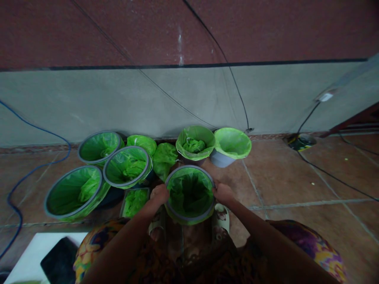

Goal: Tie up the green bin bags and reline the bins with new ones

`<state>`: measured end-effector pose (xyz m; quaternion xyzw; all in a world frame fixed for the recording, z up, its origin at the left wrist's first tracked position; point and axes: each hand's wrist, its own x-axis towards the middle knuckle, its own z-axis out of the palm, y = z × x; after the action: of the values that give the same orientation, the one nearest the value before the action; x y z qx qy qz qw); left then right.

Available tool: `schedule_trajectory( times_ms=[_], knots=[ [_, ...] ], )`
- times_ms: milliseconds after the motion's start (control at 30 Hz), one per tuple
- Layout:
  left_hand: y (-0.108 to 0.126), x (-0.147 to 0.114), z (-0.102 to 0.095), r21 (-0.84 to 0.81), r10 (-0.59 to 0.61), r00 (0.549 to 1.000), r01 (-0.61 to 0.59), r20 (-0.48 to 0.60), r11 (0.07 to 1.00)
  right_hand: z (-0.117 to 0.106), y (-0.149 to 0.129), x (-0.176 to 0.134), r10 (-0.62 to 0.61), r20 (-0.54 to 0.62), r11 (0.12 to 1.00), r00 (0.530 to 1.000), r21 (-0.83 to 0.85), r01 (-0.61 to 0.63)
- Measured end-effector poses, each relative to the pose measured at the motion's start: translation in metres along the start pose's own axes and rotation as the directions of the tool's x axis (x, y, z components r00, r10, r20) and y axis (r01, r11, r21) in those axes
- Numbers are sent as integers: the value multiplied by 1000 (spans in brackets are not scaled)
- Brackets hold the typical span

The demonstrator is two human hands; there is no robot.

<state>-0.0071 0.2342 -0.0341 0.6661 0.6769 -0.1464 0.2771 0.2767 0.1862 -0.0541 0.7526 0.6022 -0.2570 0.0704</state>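
Observation:
Between my feet stands a trash bin [189,218] with a grey ring round its top and a green plastic bag lining it. My left hand [160,194] is closed on the left side of its rim, the fingers partly hidden. On the opposite side my right hand [223,194] grips the rim and the edge of the bag. The inside of the bin is dark, and the bag lies in folds against its walls.
More bins lined in green, such as a grey-rimmed one [126,185], a left one [74,215] and a pale bucket [220,159], line the wall. A square container [136,203] holds green plastic. A blue cable [38,167] and a black cable [334,178] cross the floor.

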Motion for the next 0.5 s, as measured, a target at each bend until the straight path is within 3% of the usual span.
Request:
schedule_trajectory(
  times_ms=[200, 500],
  knots=[
    [5, 2, -6, 69, -6, 1000, 6, -4, 998, -11, -5, 4, 36, -24, 999, 999, 1, -36],
    [-3, 6, -1, 79, 22, 1000, -21, -11, 997, 8, -4, 7, 34, -2, 996, 999, -84, -34]
  ],
)
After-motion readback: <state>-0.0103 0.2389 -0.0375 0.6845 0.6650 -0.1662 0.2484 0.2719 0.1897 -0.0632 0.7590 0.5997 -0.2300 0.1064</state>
